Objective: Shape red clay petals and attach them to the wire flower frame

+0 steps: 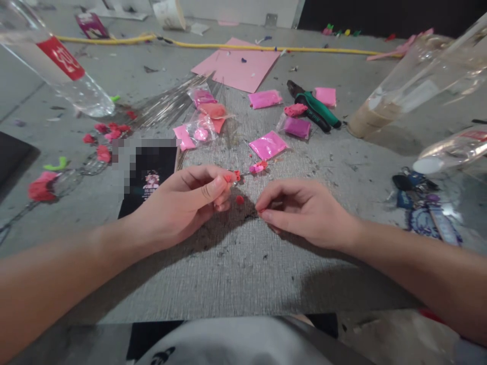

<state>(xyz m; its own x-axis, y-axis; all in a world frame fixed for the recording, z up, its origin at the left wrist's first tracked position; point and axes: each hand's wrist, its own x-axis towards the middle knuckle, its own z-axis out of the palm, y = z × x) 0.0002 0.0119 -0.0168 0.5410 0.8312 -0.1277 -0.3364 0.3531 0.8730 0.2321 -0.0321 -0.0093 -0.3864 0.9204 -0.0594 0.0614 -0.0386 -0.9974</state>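
Head view, looking down on a grey textured mat [236, 263]. Left hand [186, 203] at centre, thumb and forefinger pressed together, pinching a small red clay piece on a thin wire [233, 177]; wire tip pointing toward 2 o'clock, ending beside a little pink clay bud [258, 167] lying on the mat. Right hand [304, 210] just at 3 o'clock of the left, fingers curled in, tips pinched on something red and too small to make out. Tiny red clay ball [239, 199] on the mat between both hands, touching neither.

At 12 o'clock, several clear plastic bags: flat bag of bright pink clay [268, 145] nearest, another pink bag [265, 99] farther up, bag of purple clay [297, 127] at 1 o'clock, and a crumpled bag cluster holding salmon and pink lumps [207, 114] at 11 o'clock. Green-handled pliers [315, 107] just beside the purple bag. Pink paper sheet [236, 66] farther out at 12 o'clock.

At 10 o'clock, clear plastic bottle with a red label [57, 71], tilted in frame, clear liquid inside. Small red clay flowers [108, 132] scattered near its base. At 2 o'clock, tall clear plastic cup [399, 96] with a beige layer at the bottom. Bunch of keys [413, 185] at 3 o'clock, well apart from the hands.
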